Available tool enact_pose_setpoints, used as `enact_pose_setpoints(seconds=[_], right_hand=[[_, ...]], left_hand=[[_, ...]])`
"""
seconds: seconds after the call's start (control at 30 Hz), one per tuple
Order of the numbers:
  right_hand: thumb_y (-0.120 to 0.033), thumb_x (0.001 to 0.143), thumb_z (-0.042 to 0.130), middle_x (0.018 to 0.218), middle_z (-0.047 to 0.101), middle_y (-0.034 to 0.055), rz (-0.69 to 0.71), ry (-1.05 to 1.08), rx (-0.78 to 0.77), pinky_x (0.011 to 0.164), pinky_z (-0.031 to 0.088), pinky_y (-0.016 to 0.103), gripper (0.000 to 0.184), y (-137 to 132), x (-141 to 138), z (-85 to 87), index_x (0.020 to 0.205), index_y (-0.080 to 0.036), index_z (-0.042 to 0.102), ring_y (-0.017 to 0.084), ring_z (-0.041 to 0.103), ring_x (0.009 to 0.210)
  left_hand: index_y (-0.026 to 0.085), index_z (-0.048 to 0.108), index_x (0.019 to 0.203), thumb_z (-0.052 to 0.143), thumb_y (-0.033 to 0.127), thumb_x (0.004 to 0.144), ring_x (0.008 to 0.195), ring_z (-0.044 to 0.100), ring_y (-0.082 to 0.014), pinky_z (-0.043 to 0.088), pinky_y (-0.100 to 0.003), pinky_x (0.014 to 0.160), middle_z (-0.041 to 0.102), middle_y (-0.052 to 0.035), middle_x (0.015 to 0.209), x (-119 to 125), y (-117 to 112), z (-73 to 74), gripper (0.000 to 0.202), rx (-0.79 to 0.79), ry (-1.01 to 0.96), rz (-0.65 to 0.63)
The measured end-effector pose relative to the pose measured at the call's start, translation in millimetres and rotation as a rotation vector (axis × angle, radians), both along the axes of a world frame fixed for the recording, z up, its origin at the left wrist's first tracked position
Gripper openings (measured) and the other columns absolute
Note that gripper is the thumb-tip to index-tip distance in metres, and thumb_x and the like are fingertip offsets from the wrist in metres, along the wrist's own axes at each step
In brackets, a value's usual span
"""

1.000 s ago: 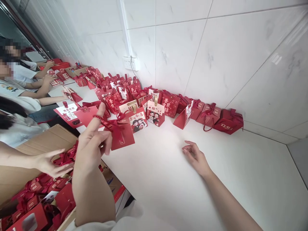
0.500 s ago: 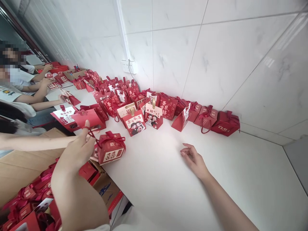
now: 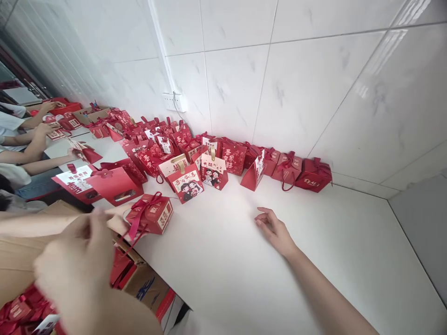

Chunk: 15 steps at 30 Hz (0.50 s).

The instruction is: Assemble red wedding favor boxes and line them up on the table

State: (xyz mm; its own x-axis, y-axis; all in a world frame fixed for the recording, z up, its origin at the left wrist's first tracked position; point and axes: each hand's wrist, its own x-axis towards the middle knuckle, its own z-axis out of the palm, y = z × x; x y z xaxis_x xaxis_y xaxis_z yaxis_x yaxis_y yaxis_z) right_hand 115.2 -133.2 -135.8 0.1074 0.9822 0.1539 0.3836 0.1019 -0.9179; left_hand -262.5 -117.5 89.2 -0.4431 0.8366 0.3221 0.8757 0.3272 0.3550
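Observation:
My left hand [image 3: 78, 260] is low at the left, over the open cardboard carton [image 3: 146, 284], and is smeared by motion, so its fingers cannot be read. Just right of it a small red gift box [image 3: 152, 214] with a red ribbon bow lies on its side at the white table's [image 3: 244, 279] near edge, its ribbon trailing down toward the carton. My right hand [image 3: 275, 230] rests on the table at the middle, fingers loosely apart, holding nothing.
A row of red gift boxes and bags [image 3: 209, 163] lines the tiled wall, ending at a red box [image 3: 314, 176]. A co-worker's arm [image 3: 42, 223] reaches in from the left toward the small box. More people [image 3: 24, 139] work farther left. The carton holds red boxes [image 3: 21, 311].
My left hand lowered the small red box from the air to the table's edge, then drew back down and left. The right hand stayed put. The view swung slightly right.

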Motion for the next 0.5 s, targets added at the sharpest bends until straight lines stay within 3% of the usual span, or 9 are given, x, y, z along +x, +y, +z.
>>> enact_pose_setpoints(seconds=[0.03,0.1,0.13,0.2,0.3,0.37,0.43,0.5], right_hand=[[-0.045,0.094,0.048,0.101,0.064,0.0057,0.000,0.000,0.003,0.084,0.051,0.034,0.038,0.5,0.0,-0.5,0.127,-0.027,0.043,0.020,0.063,0.092],[-0.045,0.093,0.047,0.100,0.065,0.0053,-0.007,-0.004,0.016,0.085,0.051,0.035,0.038,1.3,-0.1,-1.5,0.127,-0.027,0.044,0.020,0.063,0.091],[-0.045,0.093,0.047,0.099,0.065,0.0052,-0.012,-0.006,0.023,0.085,0.051,0.035,0.038,1.6,0.0,-1.8,0.127,-0.027,0.044,0.020,0.063,0.090],[-0.045,0.093,0.047,0.099,0.065,0.0052,-0.013,-0.010,0.033,0.085,0.051,0.035,0.038,2.0,0.2,-1.6,0.126,-0.026,0.044,0.020,0.063,0.090],[-0.045,0.093,0.047,0.100,0.065,0.0054,-0.001,-0.014,0.035,0.085,0.051,0.034,0.039,1.8,0.6,0.5,0.127,-0.025,0.044,0.019,0.063,0.090],[-0.045,0.094,0.046,0.100,0.065,0.0056,-0.004,-0.018,0.035,0.085,0.051,0.034,0.039,1.4,0.7,2.4,0.127,-0.025,0.044,0.019,0.063,0.090],[-0.046,0.094,0.046,0.100,0.065,0.0058,-0.007,-0.018,0.027,0.081,0.052,0.033,0.039,1.0,0.7,3.8,0.127,-0.025,0.045,0.020,0.063,0.091],[-0.046,0.094,0.046,0.101,0.065,0.0060,0.001,-0.010,0.010,0.078,0.052,0.032,0.039,1.0,0.5,4.3,0.127,-0.025,0.045,0.020,0.063,0.092]], left_hand=[[0.022,0.062,0.086,0.035,0.059,0.090,0.055,0.045,-0.0187,0.028,-0.028,0.056,0.053,-0.0023,0.054,23.1,6.8,-1.6,0.046,0.044,-0.006,-0.057],[0.023,0.063,0.092,0.041,0.053,0.091,0.060,0.053,-0.0167,0.033,-0.026,0.059,0.060,-0.0010,0.064,75.8,27.5,-15.6,0.036,0.034,-0.124,-0.426],[0.023,0.063,0.091,0.041,0.049,0.092,0.063,0.055,-0.0161,0.035,-0.026,0.061,0.063,-0.0010,0.067,102.2,40.3,-28.8,0.034,-0.034,-0.126,-0.661],[0.022,0.064,0.086,0.041,0.044,0.093,0.066,0.058,-0.0167,0.035,-0.028,0.063,0.066,-0.0026,0.072,147.7,66.8,-66.0,0.033,-0.064,-0.080,-0.878],[0.017,0.066,0.091,0.040,0.033,0.094,0.072,0.060,-0.0182,0.039,-0.030,0.068,0.068,-0.0073,0.084,186.2,98.0,-127.7,0.031,-0.087,-0.103,-0.981],[0.017,0.067,0.096,0.045,0.025,0.091,0.090,0.061,-0.0196,0.043,-0.030,0.080,0.068,-0.0090,0.097,190.5,110.8,-155.1,0.024,-0.085,-0.124,-1.015],[0.016,0.064,0.109,0.048,0.024,0.090,0.113,0.054,-0.0220,0.039,-0.032,0.097,0.061,-0.0127,0.117,181.0,120.5,-165.6,0.026,0.078,-0.145,-0.967],[0.013,0.056,0.121,0.052,0.027,0.089,0.128,0.043,-0.0257,0.030,-0.038,0.109,0.049,-0.0178,0.133,162.5,130.6,-163.7,0.036,0.335,-0.156,-0.804]])
